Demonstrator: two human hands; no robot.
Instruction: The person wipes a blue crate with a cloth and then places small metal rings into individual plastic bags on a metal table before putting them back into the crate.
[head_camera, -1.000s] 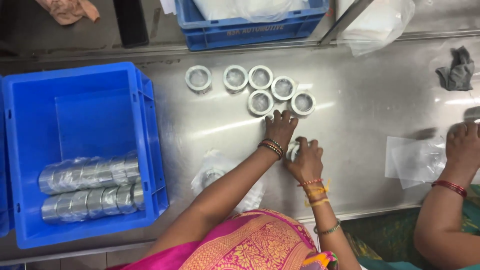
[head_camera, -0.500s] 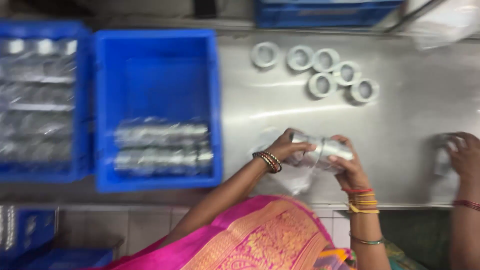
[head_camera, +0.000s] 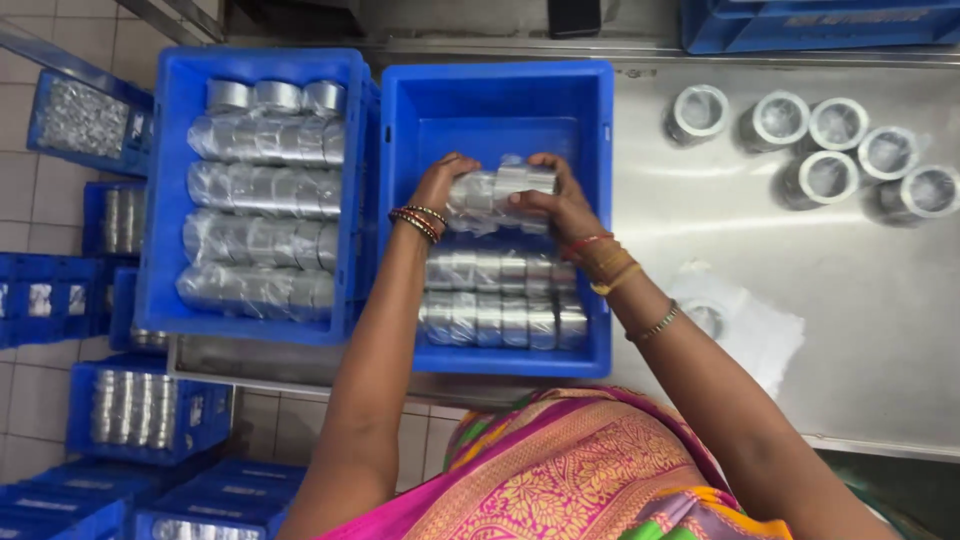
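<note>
While held over the blue crate (head_camera: 495, 95), wrapped ring roll (head_camera: 495, 195) clasped endwise, left hand (head_camera: 443, 185), right hand (head_camera: 560, 205).

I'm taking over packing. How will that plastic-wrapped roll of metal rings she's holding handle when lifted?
The roll probably sags or kinks if held by one end; both hands grip it. The shiny film looks slippery. Being round, it may roll on the table, less so in the crate.

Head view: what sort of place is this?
Probably a factory packing bench. Both hands, left and right, hold a wrapped roll of metal rings over a blue crate; loose rings stand on the steel table.
</note>
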